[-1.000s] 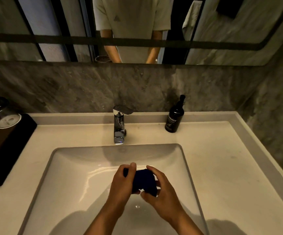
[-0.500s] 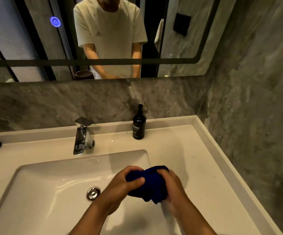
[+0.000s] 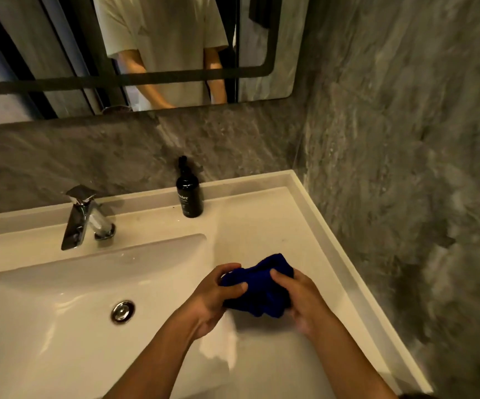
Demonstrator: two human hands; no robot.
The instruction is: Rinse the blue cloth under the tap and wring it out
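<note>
Both hands, left hand [image 3: 214,295] and right hand [image 3: 299,300], were squeezing one bunched dark blue cloth [image 3: 257,286] over the white counter [image 3: 262,226], beside one white basin [image 3: 60,298], one chrome tap [image 3: 85,217], one black pump bottle [image 3: 188,194].

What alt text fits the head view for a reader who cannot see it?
Both hands, left hand and right hand, grip a bunched blue cloth beside the white basin, right of the chrome tap; a black pump bottle stands behind.

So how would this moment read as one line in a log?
step: wringing | blue cloth: bunched, held in both hands | left hand: gripping | right hand: gripping | position: over counter right of basin | tap: no water visible
</note>
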